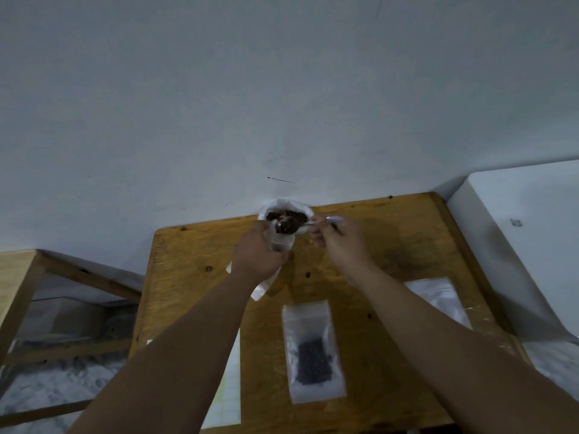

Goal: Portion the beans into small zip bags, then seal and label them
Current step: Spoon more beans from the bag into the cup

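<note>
A white bag of dark beans (286, 215) stands open at the table's far edge against the wall. My left hand (258, 253) grips a small clear zip bag (282, 242) with its mouth up, just in front of the bean bag. My right hand (336, 238) holds a spoon (286, 227) heaped with beans right above that mouth. A filled zip bag of beans (313, 352) lies flat on the wooden table (391, 245) nearer to me.
A stack of empty zip bags (438, 296) lies at the table's right side. A sheet of label paper (228, 396) lies under my left forearm. A white box (526, 239) stands to the right of the table, a wooden frame (22, 277) to the left.
</note>
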